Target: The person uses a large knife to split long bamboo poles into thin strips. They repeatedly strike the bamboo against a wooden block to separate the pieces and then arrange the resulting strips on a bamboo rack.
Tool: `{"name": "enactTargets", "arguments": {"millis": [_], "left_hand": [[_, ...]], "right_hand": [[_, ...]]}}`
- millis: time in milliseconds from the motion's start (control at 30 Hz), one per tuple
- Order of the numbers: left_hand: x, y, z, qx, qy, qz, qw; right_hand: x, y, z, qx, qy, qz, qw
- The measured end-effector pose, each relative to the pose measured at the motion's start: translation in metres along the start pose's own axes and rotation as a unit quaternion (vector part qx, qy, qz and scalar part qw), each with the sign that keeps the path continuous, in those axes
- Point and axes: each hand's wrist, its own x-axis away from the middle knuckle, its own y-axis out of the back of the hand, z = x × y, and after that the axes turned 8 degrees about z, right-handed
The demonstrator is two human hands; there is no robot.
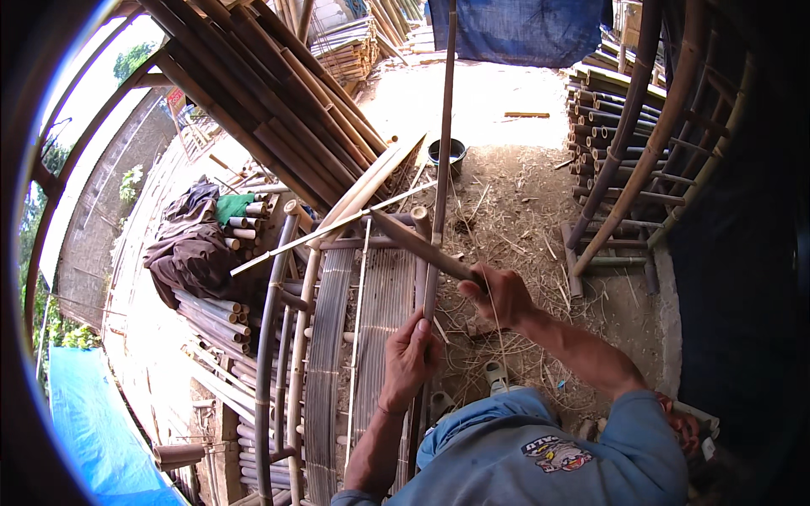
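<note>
The long bamboo pole [445,126] is in front of me, just beside the bamboo frame [274,337]. My left hand [413,347] is closed around it; my right hand [502,299] grips a dark blade-like tool [413,243] across it. The frame already has slats [331,312]; the pole, I judge, is not finished. My blue shirt [489,464] carries a printed emblem [555,453] with lettering; a red sign [175,99] is too small for reading.

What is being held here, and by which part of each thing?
Right grip: a dark elongated tool, by its near end. Left grip: a long pole, low on its visible length.
</note>
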Motion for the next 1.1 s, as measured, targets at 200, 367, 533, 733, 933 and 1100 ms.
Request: {"name": "enactTargets", "arguments": {"millis": [200, 367, 533, 733, 933, 1100], "left_hand": [[0.018, -0.001, 0.007, 0.006, 0.034, -0.013, 0.999], [0.019, 0.003, 0.010, -0.003, 0.039, 0.012, 0.999], [0.063, 0.000, 0.012, 0.001, 0.089, 0.042, 0.995], [0.152, 0.053, 0.064, 0.003, 0.119, 0.034, 0.992], [0.222, 0.088, 0.082, -0.028, 0.199, -0.007, 0.979], [0.230, 0.083, 0.071, -0.036, 0.222, -0.035, 0.974]], "right_hand": [[-0.021, 0.013, -0.025, 0.007, -0.108, -0.003, 0.994], [0.009, -0.004, -0.007, 0.102, 0.110, -0.018, 0.988], [-0.053, 0.073, -0.082, 0.073, -0.205, -0.050, 0.975], [-0.068, 0.156, -0.152, 0.153, -0.237, -0.093, 0.955], [-0.055, 0.214, -0.231, 0.156, -0.250, -0.217, 0.930], [-0.053, 0.231, -0.211, 0.190, -0.213, -0.160, 0.945]]}}
